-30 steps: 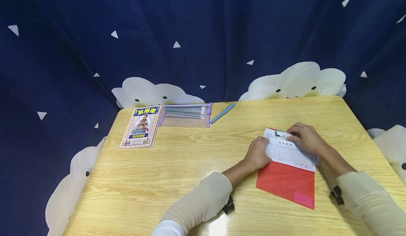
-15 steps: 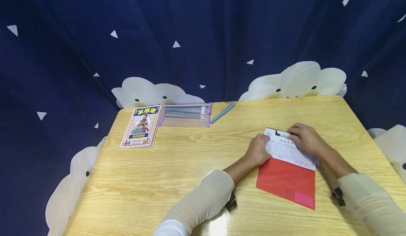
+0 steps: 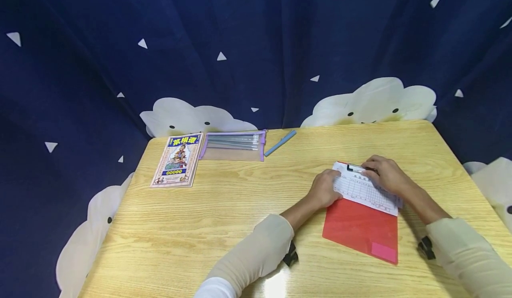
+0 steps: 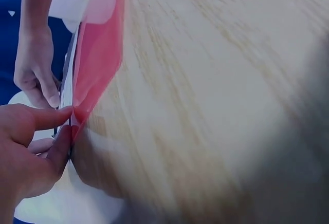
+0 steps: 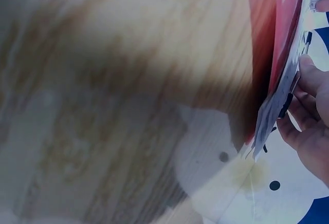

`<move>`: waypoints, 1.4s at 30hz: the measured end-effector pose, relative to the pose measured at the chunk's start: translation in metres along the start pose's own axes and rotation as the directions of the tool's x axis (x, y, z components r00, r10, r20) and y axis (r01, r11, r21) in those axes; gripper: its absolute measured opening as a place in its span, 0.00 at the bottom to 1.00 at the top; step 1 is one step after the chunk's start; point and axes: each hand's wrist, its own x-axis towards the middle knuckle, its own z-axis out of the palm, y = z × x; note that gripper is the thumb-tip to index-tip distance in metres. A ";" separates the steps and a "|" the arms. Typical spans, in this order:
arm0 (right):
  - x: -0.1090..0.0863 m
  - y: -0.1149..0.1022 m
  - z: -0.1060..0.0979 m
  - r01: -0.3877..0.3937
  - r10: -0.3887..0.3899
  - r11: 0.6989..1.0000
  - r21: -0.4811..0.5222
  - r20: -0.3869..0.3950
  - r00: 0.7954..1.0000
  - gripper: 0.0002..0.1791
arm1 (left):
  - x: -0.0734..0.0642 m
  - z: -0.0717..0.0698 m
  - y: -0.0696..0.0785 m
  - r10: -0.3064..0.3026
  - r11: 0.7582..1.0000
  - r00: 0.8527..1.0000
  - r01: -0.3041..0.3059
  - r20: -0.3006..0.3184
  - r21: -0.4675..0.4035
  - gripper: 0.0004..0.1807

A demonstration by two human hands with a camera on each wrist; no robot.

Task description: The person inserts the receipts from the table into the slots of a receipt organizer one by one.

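Table (image 3: 224, 218), right half: red clipboard (image 3: 362, 229) bearing form (image 3: 362, 190). Left hand (image 3: 325, 190) pinches the form's left edge; right hand (image 3: 386, 173) presses clip (image 3: 356, 168). Risk: form skews if clip snaps shut early

On the tabletop (image 3: 224, 209), a clipboard (image 3: 362, 229) lies at the near right with a sheet of paper (image 3: 362, 191) on its far half. The left hand (image 3: 326, 190) sits at the sheet's left edge, the right hand (image 3: 386, 173) at its far right, by the clip (image 3: 354, 168). At the far left lies a book (image 3: 178, 159); right of it a pencil pouch (image 3: 234, 145), then a pen (image 3: 281, 142). A curtain (image 3: 256, 44) hangs behind.
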 end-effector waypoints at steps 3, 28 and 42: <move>0.000 -0.001 0.000 -0.001 0.001 1.000 -0.002 0.002 1.000 0.12 | 0.000 0.000 -0.001 -0.002 1.000 1.000 0.002 -0.001 -0.010 0.34; 0.003 -0.003 0.005 0.041 -0.042 0.999 -0.022 -0.060 0.997 0.13 | 0.003 -0.021 -0.018 -0.052 0.988 0.998 0.048 -0.023 -0.149 0.30; 0.016 -0.017 0.011 -0.014 0.014 1.000 0.006 0.004 1.000 0.15 | -0.026 -0.085 -0.101 -0.059 0.972 0.989 0.027 -0.132 -0.232 0.24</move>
